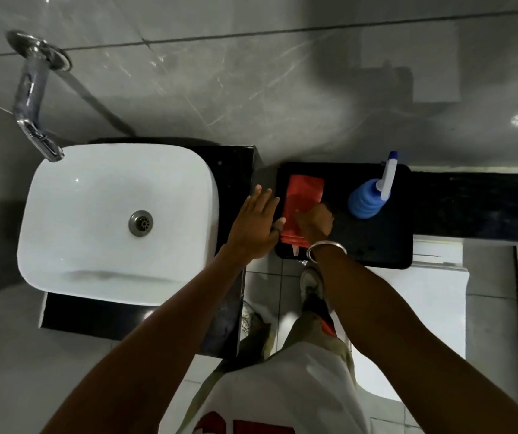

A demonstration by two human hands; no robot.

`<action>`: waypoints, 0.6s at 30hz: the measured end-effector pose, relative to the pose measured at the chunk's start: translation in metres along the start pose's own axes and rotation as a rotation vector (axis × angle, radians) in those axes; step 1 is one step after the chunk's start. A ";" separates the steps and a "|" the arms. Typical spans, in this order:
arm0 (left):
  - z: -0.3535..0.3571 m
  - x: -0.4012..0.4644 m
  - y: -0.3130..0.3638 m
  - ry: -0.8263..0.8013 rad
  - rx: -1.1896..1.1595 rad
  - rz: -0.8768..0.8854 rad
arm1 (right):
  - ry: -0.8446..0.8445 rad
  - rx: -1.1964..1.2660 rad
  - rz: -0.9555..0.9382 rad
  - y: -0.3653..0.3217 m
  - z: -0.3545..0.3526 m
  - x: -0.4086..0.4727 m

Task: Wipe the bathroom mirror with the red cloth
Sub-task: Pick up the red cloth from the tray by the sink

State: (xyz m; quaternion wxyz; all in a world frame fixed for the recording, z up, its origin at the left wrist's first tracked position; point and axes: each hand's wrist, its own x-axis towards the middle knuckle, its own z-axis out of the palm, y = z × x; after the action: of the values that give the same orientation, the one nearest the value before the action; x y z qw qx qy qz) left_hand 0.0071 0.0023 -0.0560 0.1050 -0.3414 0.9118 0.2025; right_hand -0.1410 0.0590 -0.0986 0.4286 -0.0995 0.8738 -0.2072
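Observation:
A folded red cloth (pixel 302 195) lies on a black tray (pixel 373 245) on the counter to the right of the sink. My right hand (pixel 315 222), with a silver bangle at the wrist, rests on the cloth's near right part with fingers curled onto it. My left hand (pixel 256 225) lies flat with fingers spread at the tray's left edge, its thumb touching the cloth's near left corner. No mirror is in view; grey wall tiles fill the area above the counter.
A blue spray bottle (pixel 367 198) with a white trigger stands on the tray to the right of the cloth. A white basin (pixel 63 245) sits at left under a chrome wall tap (pixel 30 98). A black counter ledge (pixel 477 205) runs right. My shoes show on the floor below.

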 end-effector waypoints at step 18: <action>-0.152 -0.022 -0.002 0.413 -1.753 -0.085 | 0.107 0.010 -0.833 -0.149 -0.061 -0.169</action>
State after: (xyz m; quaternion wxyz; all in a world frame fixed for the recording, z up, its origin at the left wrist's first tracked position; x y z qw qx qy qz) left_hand 0.0167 -0.0538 0.0864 -0.3515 -0.3618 0.4178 0.7556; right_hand -0.0867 0.0022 0.1211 0.2630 -0.4311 0.7788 -0.3721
